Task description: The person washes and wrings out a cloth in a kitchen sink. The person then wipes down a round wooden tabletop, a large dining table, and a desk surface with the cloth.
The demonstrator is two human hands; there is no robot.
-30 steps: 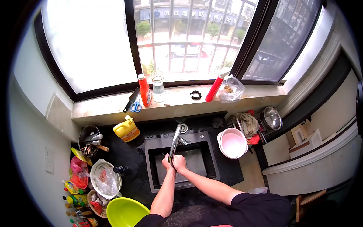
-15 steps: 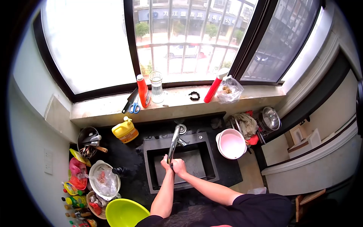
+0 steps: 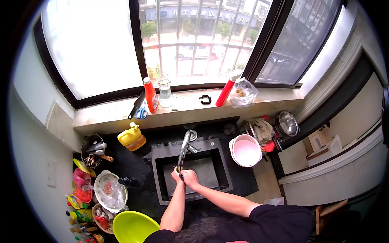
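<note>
A chrome faucet [image 3: 183, 152] arches over the black sink [image 3: 157, 184] toward me. Both my hands are together at the tip of its spout, over the basin. My left hand [image 3: 177, 175] is closed at the left of the spout's end, with its fingers partly hidden. From the right, my right hand [image 3: 189, 177] wraps against the same end and touches the left. A small dark part shows between the hands. Whether water is running cannot be made out.
Left of the sink stand a yellow jug [image 3: 131, 137], a white basket [image 3: 106, 208] holding plastic bags, and a green basin [image 3: 133, 227]. A pink-white pot [image 3: 246, 151] sits at right. On the windowsill are a knife [image 3: 136, 106], scissors [image 3: 142, 113], a red bottle [image 3: 150, 96] and a glass [image 3: 165, 91].
The view has shifted slightly, so everything sits a little higher and to the left. My hands stay together at the spout's end.
</note>
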